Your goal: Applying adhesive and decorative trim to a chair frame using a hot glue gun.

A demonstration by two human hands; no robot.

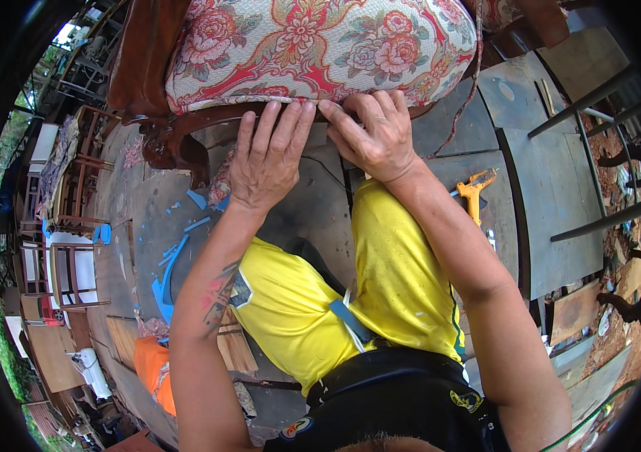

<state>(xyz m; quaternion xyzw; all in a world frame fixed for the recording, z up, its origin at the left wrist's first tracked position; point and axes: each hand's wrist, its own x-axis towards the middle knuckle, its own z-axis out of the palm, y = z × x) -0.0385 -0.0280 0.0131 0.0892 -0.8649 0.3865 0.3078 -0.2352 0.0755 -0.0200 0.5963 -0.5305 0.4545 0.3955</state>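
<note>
A chair seat point(302, 49) covered in white fabric with red and pink flowers stands before me on a dark carved wooden frame point(153, 71). A fabric piping cord point(253, 99) runs along the seat's front lower edge, where cloth meets wood. My left hand point(266, 154) lies against that edge with its fingers stretched out, the tips pressing on the piping. Close beside it, my right hand point(378, 135) is closed, thumb and forefinger at the piping. A loose length of cord point(462, 117) hangs down at the seat's right side.
A yellow glue gun point(474, 194) lies on the floor boards right of my knee. Blue scraps point(173, 271) are strewn at my left, near an orange cloth point(153, 373). Wooden chairs point(72, 267) stand farther left; metal bars point(599, 222) jut in from the right.
</note>
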